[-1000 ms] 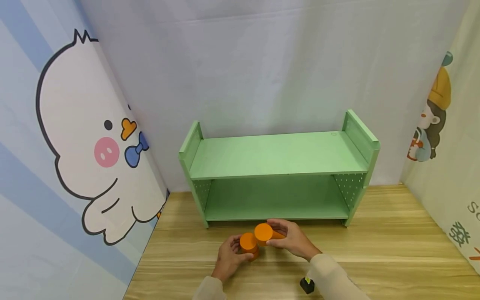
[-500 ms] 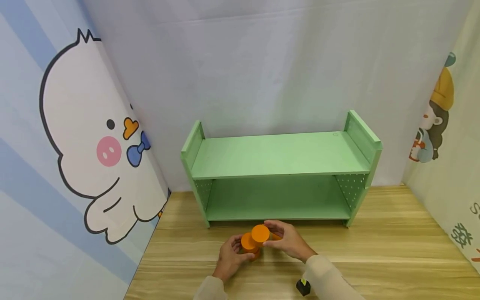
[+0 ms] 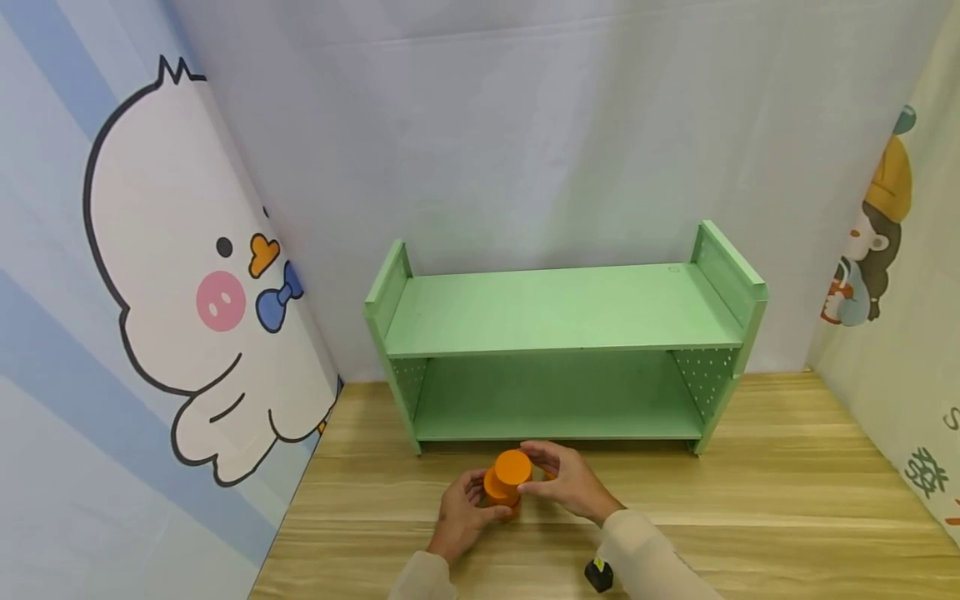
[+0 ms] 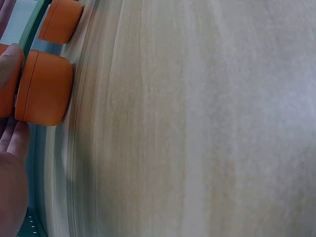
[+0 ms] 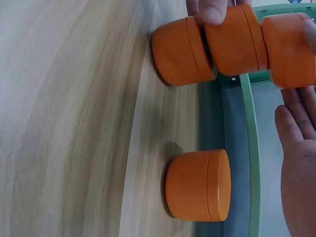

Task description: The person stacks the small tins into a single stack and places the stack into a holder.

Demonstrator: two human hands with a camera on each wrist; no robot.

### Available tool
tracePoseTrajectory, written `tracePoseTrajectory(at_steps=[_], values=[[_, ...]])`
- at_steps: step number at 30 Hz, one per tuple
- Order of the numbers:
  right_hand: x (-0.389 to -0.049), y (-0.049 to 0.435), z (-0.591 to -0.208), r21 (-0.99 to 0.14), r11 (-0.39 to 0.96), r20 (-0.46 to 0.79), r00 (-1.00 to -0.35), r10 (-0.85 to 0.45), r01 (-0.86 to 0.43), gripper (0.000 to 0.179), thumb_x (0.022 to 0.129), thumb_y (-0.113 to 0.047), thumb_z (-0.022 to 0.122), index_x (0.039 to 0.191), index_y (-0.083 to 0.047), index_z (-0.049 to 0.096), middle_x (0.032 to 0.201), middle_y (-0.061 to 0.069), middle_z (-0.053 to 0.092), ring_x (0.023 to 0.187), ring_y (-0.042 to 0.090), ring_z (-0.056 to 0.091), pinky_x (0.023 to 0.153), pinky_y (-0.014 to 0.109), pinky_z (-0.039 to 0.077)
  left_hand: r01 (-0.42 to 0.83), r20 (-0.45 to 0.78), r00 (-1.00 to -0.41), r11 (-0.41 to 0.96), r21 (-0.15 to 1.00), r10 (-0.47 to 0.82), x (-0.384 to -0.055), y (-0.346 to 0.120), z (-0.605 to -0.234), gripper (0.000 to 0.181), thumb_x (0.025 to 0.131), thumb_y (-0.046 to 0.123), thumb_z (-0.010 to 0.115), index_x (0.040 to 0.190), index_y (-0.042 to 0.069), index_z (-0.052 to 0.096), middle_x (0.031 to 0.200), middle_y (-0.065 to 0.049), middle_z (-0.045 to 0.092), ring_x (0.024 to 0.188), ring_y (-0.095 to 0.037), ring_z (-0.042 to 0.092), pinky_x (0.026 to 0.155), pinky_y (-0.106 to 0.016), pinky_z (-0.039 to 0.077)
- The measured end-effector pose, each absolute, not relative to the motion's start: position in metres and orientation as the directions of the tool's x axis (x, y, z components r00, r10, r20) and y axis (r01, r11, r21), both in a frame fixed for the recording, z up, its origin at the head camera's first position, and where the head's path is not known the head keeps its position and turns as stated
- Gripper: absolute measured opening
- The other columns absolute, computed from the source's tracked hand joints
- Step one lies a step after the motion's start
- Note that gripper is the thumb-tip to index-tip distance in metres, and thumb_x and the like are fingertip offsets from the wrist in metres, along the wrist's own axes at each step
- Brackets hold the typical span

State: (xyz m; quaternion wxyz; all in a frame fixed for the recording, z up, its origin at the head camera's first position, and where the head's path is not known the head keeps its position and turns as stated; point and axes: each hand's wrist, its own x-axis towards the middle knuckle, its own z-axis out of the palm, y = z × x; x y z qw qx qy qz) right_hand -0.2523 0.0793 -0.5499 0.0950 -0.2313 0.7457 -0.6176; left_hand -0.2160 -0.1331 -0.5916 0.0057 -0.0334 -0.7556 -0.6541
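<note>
Orange lidded jars are stacked in front of the shelf, as the right wrist view shows: a bottom jar [image 5: 178, 52] on the table, a middle jar [image 5: 234, 44] over it and a top jar [image 5: 289, 49] at the upper end. My left hand [image 3: 459, 518] curls round the middle jar, its fingertips reaching down near the lid of the bottom one [image 4: 47, 89]. With thumb and fingers, my right hand [image 3: 572, 483] holds the top jar close on the middle one. One more orange jar [image 5: 197, 185] stands apart, mostly hidden behind the right hand in the head view.
A light green two-tier shelf [image 3: 562, 312] stands on the wooden table [image 3: 787, 483] just behind the jars. Near the right sleeve lies a small black object [image 3: 599, 575] with a yellow-green mark. Printed cloths hang at the back and both sides.
My right hand has moved left with its jar, bringing it from beside the stack to over the middle jar. The left hand has kept its hold on the stack.
</note>
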Motion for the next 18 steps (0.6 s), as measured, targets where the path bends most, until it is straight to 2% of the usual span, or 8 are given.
tracePoseTrajectory(at_steps=[8, 11, 18], values=[[-0.251, 0.072, -0.549, -0.973, 0.109, 0.130, -0.874, -0.468, -0.203, 0.062, 0.086, -0.012, 0.080, 0.137, 0.009, 0.052, 0.139, 0.025, 0.054, 0.130, 0.041, 0.050, 0.110, 0.049, 0.041, 0.061, 0.055, -0.997, 0.143, 0.988, 0.049, -0.208, -0.131, -0.570, 0.058, 0.072, -0.011, 0.084, 0.122, -0.015, 0.054, 0.124, -0.030, 0.060, 0.117, -0.044, 0.058, 0.100, -0.045, 0.052], [-0.250, 0.071, -0.548, -0.977, 0.098, 0.124, -0.874, -0.469, -0.191, 0.062, 0.086, -0.012, 0.080, 0.137, 0.008, 0.052, 0.139, 0.026, 0.053, 0.131, 0.042, 0.049, 0.111, 0.052, 0.039, 0.059, 0.053, -0.998, 0.146, 0.988, 0.045, -0.210, -0.132, -0.576, 0.059, 0.072, -0.011, 0.084, 0.122, -0.015, 0.054, 0.124, -0.029, 0.060, 0.117, -0.044, 0.059, 0.100, -0.044, 0.053], [-0.249, 0.067, -0.546, -0.971, 0.118, 0.130, -0.871, -0.473, -0.208, 0.062, 0.088, -0.013, 0.079, 0.138, 0.010, 0.050, 0.138, 0.026, 0.054, 0.130, 0.042, 0.050, 0.110, 0.048, 0.041, 0.049, 0.043, -0.998, 0.121, 0.991, 0.052, -0.207, -0.132, -0.571, 0.058, 0.073, -0.009, 0.084, 0.122, -0.015, 0.054, 0.125, -0.029, 0.059, 0.119, -0.045, 0.057, 0.101, -0.046, 0.051]])
